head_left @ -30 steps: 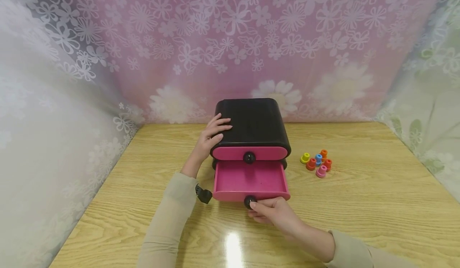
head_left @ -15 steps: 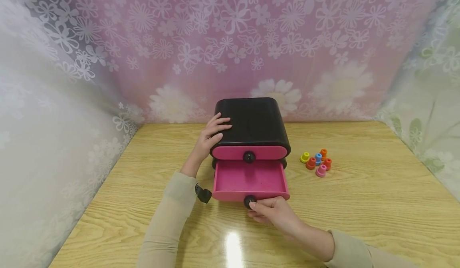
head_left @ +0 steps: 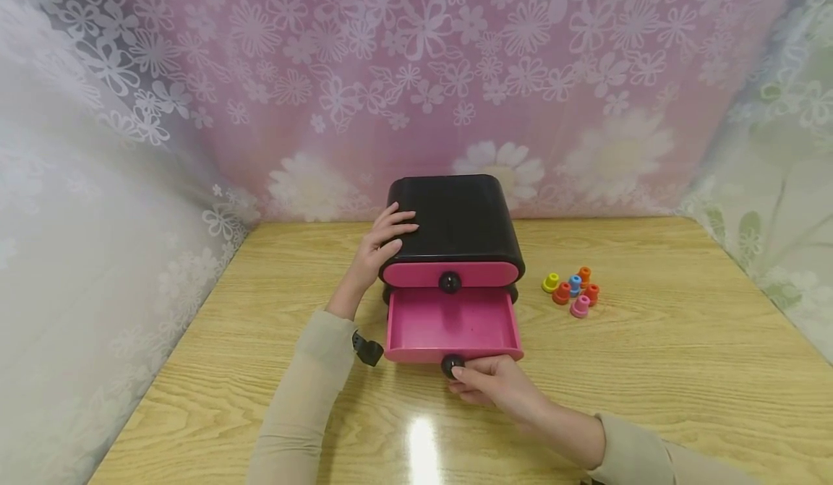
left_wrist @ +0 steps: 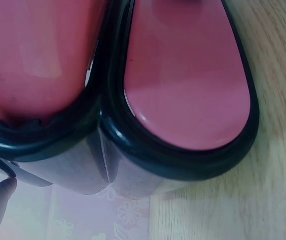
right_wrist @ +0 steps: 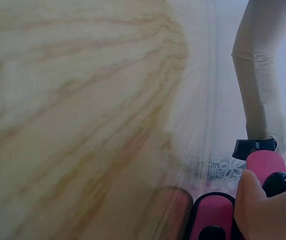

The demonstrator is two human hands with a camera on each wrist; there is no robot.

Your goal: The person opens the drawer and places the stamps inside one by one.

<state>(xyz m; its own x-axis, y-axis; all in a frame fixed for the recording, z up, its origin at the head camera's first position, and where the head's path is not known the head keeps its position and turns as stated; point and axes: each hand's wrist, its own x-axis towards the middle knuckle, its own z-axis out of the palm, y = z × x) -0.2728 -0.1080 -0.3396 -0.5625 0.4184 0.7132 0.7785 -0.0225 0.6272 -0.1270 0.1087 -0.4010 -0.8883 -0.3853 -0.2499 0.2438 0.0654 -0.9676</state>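
Note:
A black cabinet [head_left: 455,217] with two pink drawers stands mid-table. Its lower drawer [head_left: 452,322] is pulled out and looks empty; the upper drawer [head_left: 452,274] is closed. My right hand [head_left: 488,380] pinches the black knob [head_left: 451,364] on the lower drawer's front. In the right wrist view that knob [right_wrist: 276,183] shows beside my fingers [right_wrist: 255,205]. My left hand [head_left: 384,243] rests with straight fingers on the cabinet's top left corner. The left wrist view shows both pink drawer fronts [left_wrist: 182,85] close up.
Several small coloured pegs [head_left: 573,291] stand on the wooden table [head_left: 683,340] right of the cabinet. Flowered curtains [head_left: 423,73] close in the back and both sides. A black wrist strap [head_left: 367,348] sits on my left sleeve.
The lower drawer has slid out very slightly further toward me; both hands keep their places.

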